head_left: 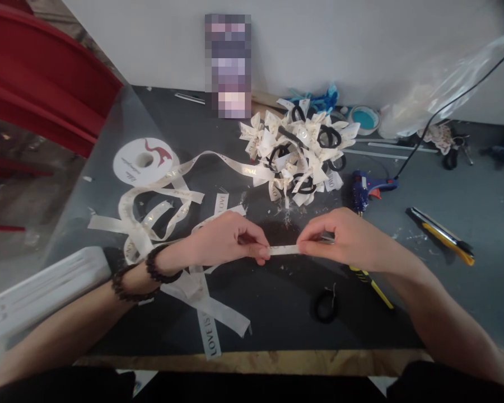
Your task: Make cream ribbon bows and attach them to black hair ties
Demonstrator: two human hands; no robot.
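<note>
Between my two hands a short strip of cream ribbon (284,250) is stretched level above the dark table. My left hand (231,238), with dark beaded bracelets on its wrist, pinches one end. The other end is pinched by my right hand (340,238). Loose lengths of printed ribbon (210,310) lie around and under my left forearm, near a white ribbon spool (128,162). A black hair tie (325,305) rests on the table below my right hand. Beyond the hands is a pile of cream ribbon bows on black hair ties (302,151).
A blue glue gun (365,187) with a black cord sits at right, near a yellow utility knife (443,235). Yellow-handled scissors (373,285) lie partly under my right hand. A white power strip (50,288) is at left; a tape roll (364,119) stands by the wall.
</note>
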